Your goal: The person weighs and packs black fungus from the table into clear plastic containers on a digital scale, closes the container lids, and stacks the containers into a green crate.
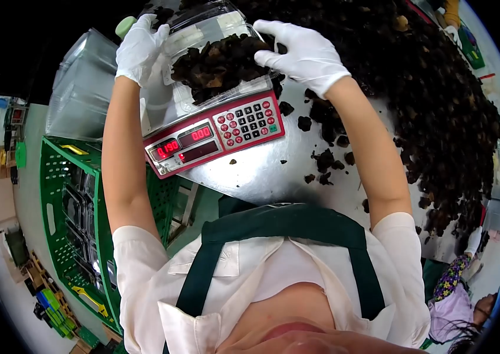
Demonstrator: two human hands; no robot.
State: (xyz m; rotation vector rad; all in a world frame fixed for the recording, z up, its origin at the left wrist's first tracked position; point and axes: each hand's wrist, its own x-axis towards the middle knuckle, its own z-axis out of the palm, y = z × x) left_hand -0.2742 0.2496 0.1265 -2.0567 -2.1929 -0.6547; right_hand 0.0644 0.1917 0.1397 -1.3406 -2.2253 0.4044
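On a red-framed digital scale [217, 133], reading 0.190 and 0.00, rests a clear plastic box [226, 23] with its lid raised at the back. Dark, ruffled pieces that look like wood ear mushrooms [220, 65] are heaped in it. My left hand [139, 52], white-gloved, is at the box's left side, thumb apart from the fingers; a pale green round cap or knob [125, 26] shows beside it. My right hand [306, 54], also gloved, is open at the box's right edge, thumb and forefinger spread near the heap; whether it touches the box is unclear.
A large pile of the same dark pieces [438, 118] covers the metal table [250, 183], with loose bits before it. Stacked clear boxes [82, 88] stand left, above a green crate [55, 194] holding plastic packs. Other people are at right, one in a flowered sleeve [451, 274].
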